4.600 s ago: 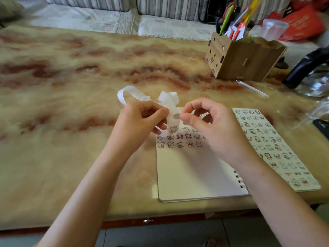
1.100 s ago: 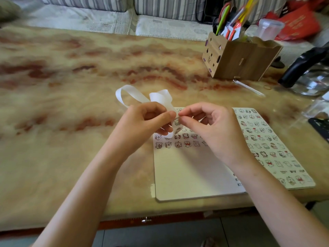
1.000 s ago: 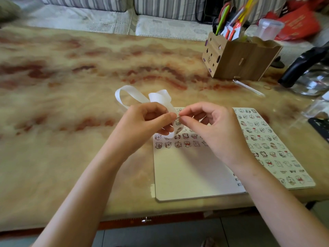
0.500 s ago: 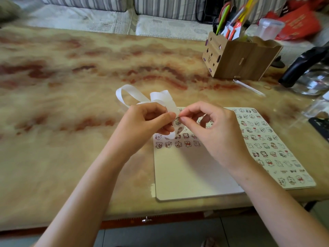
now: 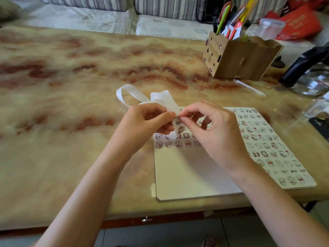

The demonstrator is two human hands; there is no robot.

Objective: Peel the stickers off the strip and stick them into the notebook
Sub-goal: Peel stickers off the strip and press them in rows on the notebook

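Over the notebook's (image 5: pixel 187 172) top left corner you hold the strip (image 5: pixel 165 100) clear of the paper. Left hand (image 5: pixel 142 122): grip closed on the strip, thumb and fingers curled round the backing. Right hand (image 5: pixel 213 132): grip narrow, thumb and forefinger pinching at the edge of a sticker (image 5: pixel 178 121) on the strip's hanging end. Whether that sticker has begun to lift cannot be told. Spent backing: a bare white loop curling away beyond the notebook's top left corner. Stock remaining: at least two printed stickers show on the strip at and just below your pinch; any others are hidden by your hands. Notebook: open flat on the desk (image 5: pixel 71 122), near its front edge. Done, as it appears: the right page (image 5: pixel 267 145) is covered with stickers from top to bottom, and the left page has sticker rows (image 5: pixel 178 144) across its top. Left to do: the pinched sticker is not yet on paper, and the lower part of the left page is blank. Judged well advanced, with this sticker and the strip's remainder outstanding.
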